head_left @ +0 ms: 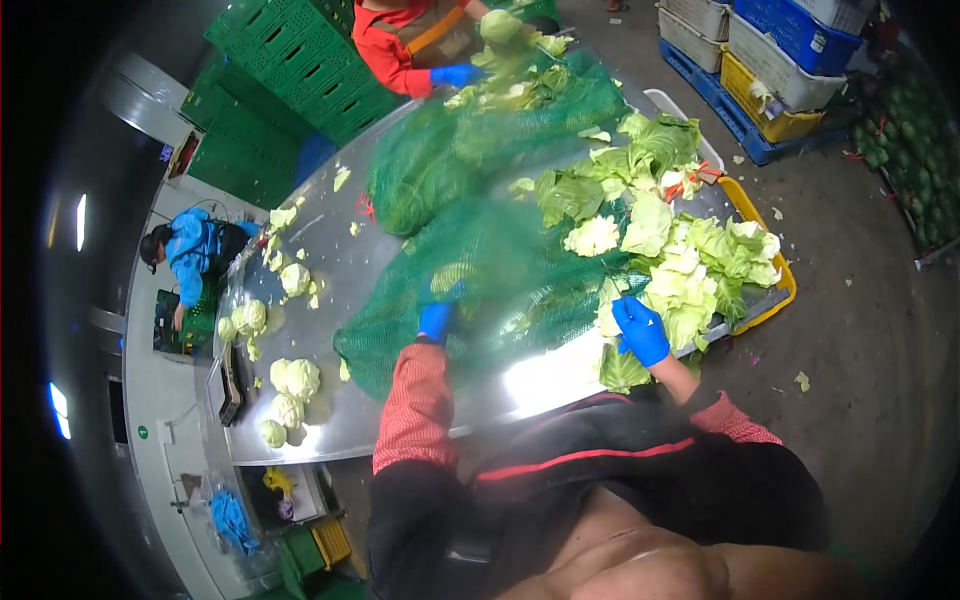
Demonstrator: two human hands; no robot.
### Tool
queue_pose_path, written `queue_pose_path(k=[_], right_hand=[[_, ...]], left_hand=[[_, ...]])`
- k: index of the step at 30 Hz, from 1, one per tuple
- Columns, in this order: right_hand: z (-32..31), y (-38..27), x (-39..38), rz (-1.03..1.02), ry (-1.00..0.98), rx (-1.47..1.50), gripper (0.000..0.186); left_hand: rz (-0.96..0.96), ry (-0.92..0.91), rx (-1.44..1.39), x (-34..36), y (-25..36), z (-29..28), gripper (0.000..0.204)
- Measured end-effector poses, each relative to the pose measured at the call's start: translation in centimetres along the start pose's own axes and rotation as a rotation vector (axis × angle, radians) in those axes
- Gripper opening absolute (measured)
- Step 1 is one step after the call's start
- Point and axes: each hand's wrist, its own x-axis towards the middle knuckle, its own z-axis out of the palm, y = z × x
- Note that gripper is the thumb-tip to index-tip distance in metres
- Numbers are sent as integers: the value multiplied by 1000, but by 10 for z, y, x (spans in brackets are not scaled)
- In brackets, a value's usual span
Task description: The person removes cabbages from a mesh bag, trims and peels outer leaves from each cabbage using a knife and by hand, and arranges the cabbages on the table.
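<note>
My left hand (437, 316), in a blue glove, reaches into the green mesh bag (385, 335) on the metal table. Its fingers, partly blurred, curl against the near side of a pale green cabbage (456, 276). To the right, my right hand (642, 332), gloved in blue too, has its fingers closed just beside a heap of loose cabbage leaves (690, 285). What it grips, if anything, is too small or hidden to make out. The leaves lie over a yellow-rimmed crate (787, 285) at the table's right edge.
Several trimmed cabbages (298, 378) stand on the table's left side. Another green mesh bag (425, 165) lies farther back, near a co-worker in red (388, 50). A person in blue (195, 250) bends at the far left. Stacked crates (785, 70) sit on a blue pallet (705, 95).
</note>
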Motion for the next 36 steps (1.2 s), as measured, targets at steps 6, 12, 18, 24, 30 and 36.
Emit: queue_pose_path(k=[6, 12, 18, 24, 30, 36], right_hand=[[-9, -5, 14, -60, 49, 34, 18], [-40, -16, 28, -50, 163, 142, 23], [-76, -5, 36, 60, 105, -275, 35], [-111, 27, 61, -202, 126, -924, 55], [-155, 10, 95, -173, 158, -1074, 55], [-228, -38, 142, -18, 372, -1050, 54]], left_hand=[[-1293, -286, -1271, -31, 16, -19, 55], [-1194, -619, -1850, -25, 64, -48, 47], [-986, -729, -1889, -34, 109, -17, 44], [-626, -706, -1683, 2, 151, -2, 41], [-931, -606, -1990, 51, 183, 7, 47], [-497, -485, -1866, 159, 222, -7, 74]])
